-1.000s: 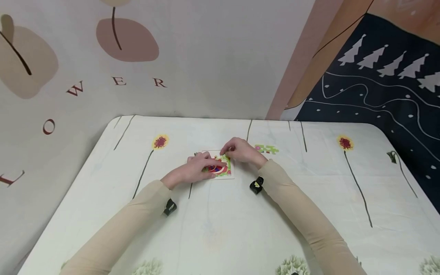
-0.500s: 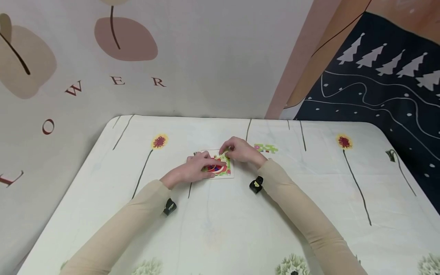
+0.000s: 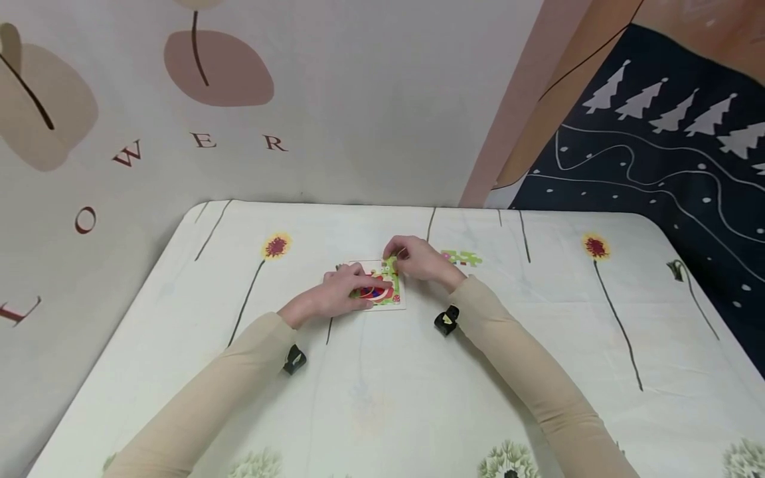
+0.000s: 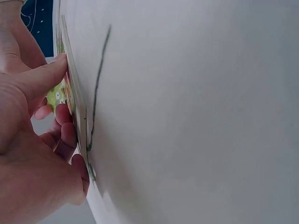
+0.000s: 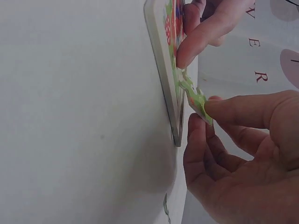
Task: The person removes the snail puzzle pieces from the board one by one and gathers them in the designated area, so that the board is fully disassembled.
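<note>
A square puzzle board (image 3: 392,307) with a white rim lies flat on the table, its colourful picture partly hidden under my left hand (image 3: 339,294). That hand rests on the picture, one finger stretched across it; in the left wrist view the thumb (image 4: 46,77) touches the board's face and other fingers bend against it. My right hand (image 3: 423,260) pinches a green puzzle piece (image 5: 198,103) between thumb and fingers at the board's far right corner. In the right wrist view the piece is tilted, its outer end raised off the board; whether its lower end touches is unclear.
More green puzzle pieces (image 3: 469,259) lie on the table just right of my right hand. The flower-print tablecloth (image 3: 370,392) covers the table, whose far edge meets a printed wall hanging (image 3: 370,133). Each wrist carries a small black camera (image 3: 445,322).
My right hand has shifted slightly up and away at the board's far right corner, and the green piece in it now shows more. My left hand has stayed on the board.
</note>
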The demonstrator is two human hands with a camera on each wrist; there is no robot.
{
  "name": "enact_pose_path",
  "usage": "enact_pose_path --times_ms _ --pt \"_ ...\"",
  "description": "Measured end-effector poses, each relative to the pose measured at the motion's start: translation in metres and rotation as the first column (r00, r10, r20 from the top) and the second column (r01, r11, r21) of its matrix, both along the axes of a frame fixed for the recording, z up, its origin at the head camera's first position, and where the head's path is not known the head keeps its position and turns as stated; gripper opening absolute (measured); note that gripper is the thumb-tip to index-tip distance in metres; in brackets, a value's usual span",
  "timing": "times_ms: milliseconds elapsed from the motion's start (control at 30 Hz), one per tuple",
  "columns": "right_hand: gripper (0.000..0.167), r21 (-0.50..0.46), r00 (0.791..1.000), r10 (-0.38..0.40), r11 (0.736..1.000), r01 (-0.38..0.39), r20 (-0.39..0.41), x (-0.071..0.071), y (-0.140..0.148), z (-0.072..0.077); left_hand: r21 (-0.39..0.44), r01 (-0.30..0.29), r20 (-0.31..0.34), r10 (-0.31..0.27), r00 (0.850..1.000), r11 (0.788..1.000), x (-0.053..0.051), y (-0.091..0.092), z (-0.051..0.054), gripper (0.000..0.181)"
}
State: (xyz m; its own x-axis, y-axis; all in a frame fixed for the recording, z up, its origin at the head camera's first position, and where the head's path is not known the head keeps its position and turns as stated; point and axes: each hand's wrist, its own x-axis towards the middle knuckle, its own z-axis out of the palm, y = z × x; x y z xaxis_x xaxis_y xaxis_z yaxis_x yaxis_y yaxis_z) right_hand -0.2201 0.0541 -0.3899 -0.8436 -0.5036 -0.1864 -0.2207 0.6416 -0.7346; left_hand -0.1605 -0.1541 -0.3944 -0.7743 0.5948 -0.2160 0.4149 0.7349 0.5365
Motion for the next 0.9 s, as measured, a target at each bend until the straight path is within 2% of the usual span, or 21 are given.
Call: enact_pose_path --times_ms 200,600,900 --pt "0.027 -0.042 1.0 -0.028 0.999 0.027 -0.006 0.001 0.002 -0.001 -0.006 -0.005 0.006 0.005 1.0 1.0 0.0 0.0 -0.001 0.046" --pt "0.02 -0.077 0.998 -0.061 0.995 0.059 -0.024 0.002 0.017 0.0 0.006 -0.017 0.031 0.017 0.999 1.0 0.001 -0.001 0.001 0.046" --pt "0.021 -0.114 0.997 -0.073 0.991 0.068 -0.038 0.002 0.033 -0.001 0.015 -0.003 0.016 0.002 1.0 1.0 0.0 -0.001 -0.001 0.045"
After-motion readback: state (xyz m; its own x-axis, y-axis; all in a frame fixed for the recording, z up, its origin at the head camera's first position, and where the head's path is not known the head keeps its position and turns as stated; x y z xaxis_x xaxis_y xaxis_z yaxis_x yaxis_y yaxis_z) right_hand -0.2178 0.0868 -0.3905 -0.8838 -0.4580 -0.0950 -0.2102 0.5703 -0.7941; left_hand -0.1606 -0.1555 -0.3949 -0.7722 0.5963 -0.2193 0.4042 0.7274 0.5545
